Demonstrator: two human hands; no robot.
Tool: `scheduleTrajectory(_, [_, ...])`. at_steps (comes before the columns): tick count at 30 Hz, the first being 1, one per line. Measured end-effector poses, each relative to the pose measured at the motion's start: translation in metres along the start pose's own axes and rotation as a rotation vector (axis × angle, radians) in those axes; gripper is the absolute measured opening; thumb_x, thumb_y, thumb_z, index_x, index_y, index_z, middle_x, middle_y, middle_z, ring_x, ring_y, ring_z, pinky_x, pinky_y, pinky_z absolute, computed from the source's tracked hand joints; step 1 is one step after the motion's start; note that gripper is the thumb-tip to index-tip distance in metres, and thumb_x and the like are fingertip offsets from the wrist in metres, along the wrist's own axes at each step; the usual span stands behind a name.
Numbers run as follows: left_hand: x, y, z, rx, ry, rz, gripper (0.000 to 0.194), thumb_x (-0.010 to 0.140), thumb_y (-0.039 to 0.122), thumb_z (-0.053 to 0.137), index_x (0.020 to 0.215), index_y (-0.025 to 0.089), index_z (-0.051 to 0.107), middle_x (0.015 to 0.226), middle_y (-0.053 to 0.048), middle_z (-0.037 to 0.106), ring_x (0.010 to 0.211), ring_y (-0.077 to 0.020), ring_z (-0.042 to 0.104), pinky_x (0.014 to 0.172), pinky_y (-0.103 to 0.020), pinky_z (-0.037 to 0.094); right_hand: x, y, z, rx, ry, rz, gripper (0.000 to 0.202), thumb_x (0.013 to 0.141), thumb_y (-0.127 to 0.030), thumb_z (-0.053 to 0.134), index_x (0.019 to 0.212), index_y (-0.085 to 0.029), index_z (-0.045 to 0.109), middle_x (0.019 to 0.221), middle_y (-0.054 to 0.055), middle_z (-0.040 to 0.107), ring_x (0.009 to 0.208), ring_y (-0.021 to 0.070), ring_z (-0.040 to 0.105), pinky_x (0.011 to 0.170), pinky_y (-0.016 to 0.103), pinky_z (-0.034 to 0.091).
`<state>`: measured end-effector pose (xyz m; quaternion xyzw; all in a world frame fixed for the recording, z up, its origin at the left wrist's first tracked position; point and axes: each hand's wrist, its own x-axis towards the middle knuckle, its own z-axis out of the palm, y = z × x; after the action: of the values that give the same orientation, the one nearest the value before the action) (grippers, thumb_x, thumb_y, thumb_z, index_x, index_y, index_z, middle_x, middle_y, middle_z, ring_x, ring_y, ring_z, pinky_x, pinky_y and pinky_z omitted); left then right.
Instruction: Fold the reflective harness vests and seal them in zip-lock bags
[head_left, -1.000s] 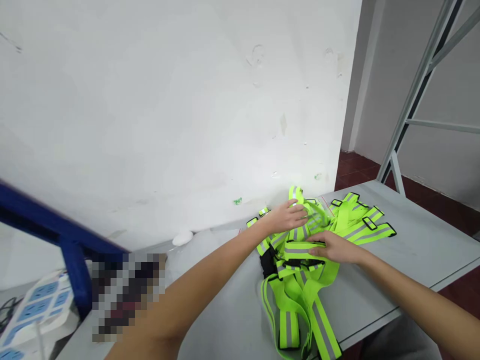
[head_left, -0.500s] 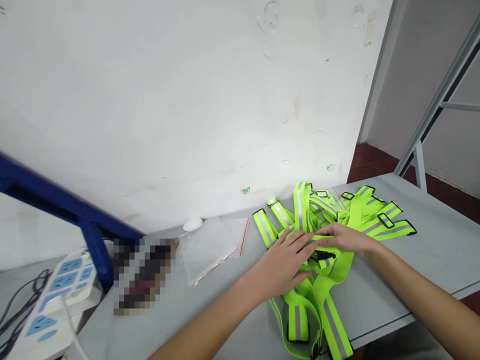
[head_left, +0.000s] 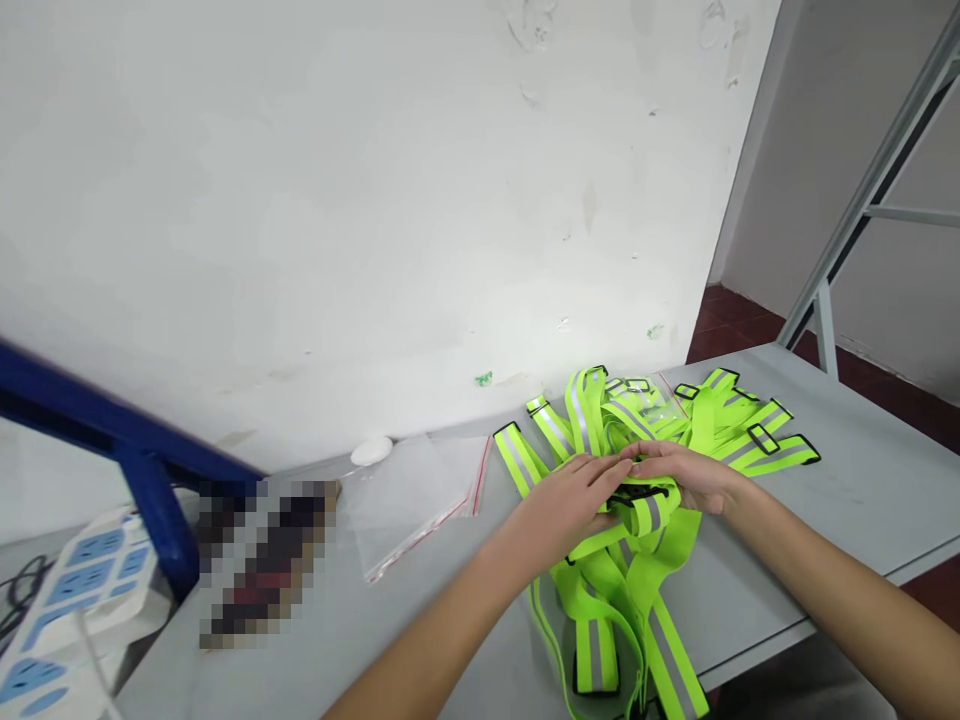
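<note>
A tangle of neon-yellow reflective straps (head_left: 675, 690) with grey stripes and black buckles lies on the grey table. My left hand (head_left: 574, 500) is closed round a folded bundle of strap (head_left: 651, 512) from the left. From the right, my right hand (head_left: 686, 475) grips the same bundle, its fingertips meeting those of the left. A black buckle shows between the hands, over the pile. Palms and some fingertips are hidden by the hands and the folds. Behind the hands, a clear zip bag (head_left: 652, 398) lies among more straps.
Clear zip bags with red seals (head_left: 412, 500) lie left of the straps, near a white oval object (head_left: 372, 451). Farther left are a pixelated item (head_left: 270, 560), a blue metal frame (head_left: 154, 500) and a white power strip (head_left: 82, 590). A white wall (head_left: 375, 200) stands behind the table (head_left: 862, 480).
Both hands have closed more around the straps, and a folded bundle now stands up between them. The view has shifted slightly, so the scene sits a little farther left.
</note>
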<state>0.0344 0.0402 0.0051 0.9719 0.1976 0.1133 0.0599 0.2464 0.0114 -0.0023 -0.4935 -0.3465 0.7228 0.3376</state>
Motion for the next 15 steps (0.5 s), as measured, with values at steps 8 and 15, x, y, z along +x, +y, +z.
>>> scheduleTrajectory(8, [-0.002,-0.002,-0.009,0.011,0.002,-0.117,0.043,0.083,0.005,0.052,0.122,0.02,0.051,0.113,-0.007,0.068,0.101,-0.0212,0.066,0.082,-0.032,0.053,-0.017,-0.008,0.023,-0.599,0.223,-0.369,0.026,0.092,-0.041,0.044,0.082,-0.021,0.056,0.08,-0.001,0.058,0.08,0.0178,0.056,0.073,0.031,0.043])
scheduleTrajectory(15, [-0.002,0.002,-0.02,-0.083,0.01,-0.145,0.036,0.081,0.004,0.05,0.113,0.019,0.058,0.108,-0.006,0.07,0.095,-0.0202,0.067,0.076,-0.03,0.051,-0.041,0.008,0.045,-1.249,0.42,-0.813,0.04,0.092,-0.051,0.046,0.112,-0.017,0.053,0.107,0.012,0.061,0.098,0.028,0.056,0.083,0.043,0.047])
